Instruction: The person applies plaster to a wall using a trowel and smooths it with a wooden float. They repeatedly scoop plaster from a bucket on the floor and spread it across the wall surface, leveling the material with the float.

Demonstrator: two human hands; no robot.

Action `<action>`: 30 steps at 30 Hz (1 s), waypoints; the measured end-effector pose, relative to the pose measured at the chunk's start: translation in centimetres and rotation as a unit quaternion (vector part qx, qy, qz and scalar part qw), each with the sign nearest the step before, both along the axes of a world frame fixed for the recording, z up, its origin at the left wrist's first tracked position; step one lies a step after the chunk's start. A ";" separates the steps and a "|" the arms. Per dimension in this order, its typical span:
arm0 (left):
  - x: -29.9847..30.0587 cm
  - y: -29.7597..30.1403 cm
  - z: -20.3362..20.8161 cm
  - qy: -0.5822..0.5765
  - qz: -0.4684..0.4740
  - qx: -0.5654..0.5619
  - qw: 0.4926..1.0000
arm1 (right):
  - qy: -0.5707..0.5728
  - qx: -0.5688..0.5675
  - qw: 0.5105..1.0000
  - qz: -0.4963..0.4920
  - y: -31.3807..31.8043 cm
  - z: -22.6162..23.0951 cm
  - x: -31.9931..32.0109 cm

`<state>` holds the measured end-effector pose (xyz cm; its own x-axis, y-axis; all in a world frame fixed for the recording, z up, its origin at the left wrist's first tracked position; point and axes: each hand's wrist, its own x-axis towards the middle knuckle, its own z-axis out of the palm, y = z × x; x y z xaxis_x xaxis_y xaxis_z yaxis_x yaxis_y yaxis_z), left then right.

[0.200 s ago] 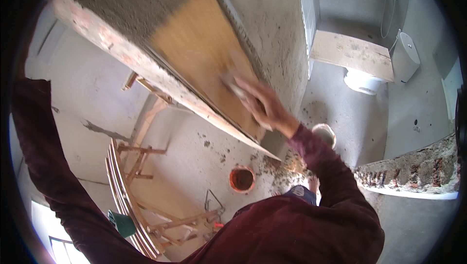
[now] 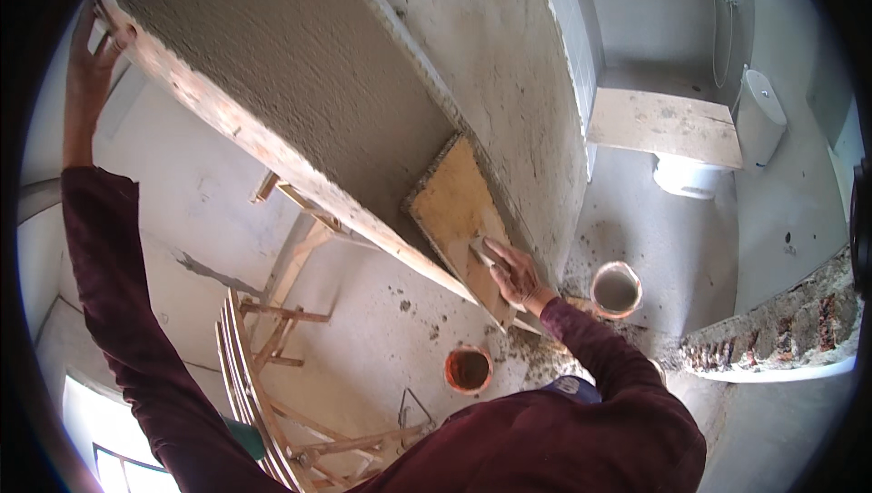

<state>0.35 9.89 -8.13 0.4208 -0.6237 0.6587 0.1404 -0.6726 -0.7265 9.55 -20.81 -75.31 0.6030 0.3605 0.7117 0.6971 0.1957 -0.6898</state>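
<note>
My right hand (image 2: 513,275) grips the handle of a broad wooden plastering float (image 2: 459,193). The float lies against the near end of a strip of wet grey plaster (image 2: 291,66), its surface lightly ridged. Along the left side of that plaster runs a long pale wooden board (image 2: 236,129), smeared with mortar. At its far upper-left end, my left hand (image 2: 91,66) reaches up with fingers curled over the board's edge. A metal-looking corner strip (image 2: 400,29) borders the plaster on the right.
Two buckets with orange rims, one mortar-filled (image 2: 616,290) and one darker inside (image 2: 469,369), stand on the mortar-spattered floor. Wooden trestles with planks (image 2: 241,384) are at lower left. A board (image 2: 668,127) covers a white toilet (image 2: 686,175). Broken masonry (image 2: 781,329) juts in at right.
The float has slid down the plaster toward me with my right hand, uncovering the surface above. My left hand, hidden at the rim before, now shows on the board.
</note>
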 end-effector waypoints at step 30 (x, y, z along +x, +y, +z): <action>-0.1 -7.7 -47.6 0.266 -0.012 -0.323 0.908 | -0.016 0.001 0.997 -0.078 0.7 -3.9 0.0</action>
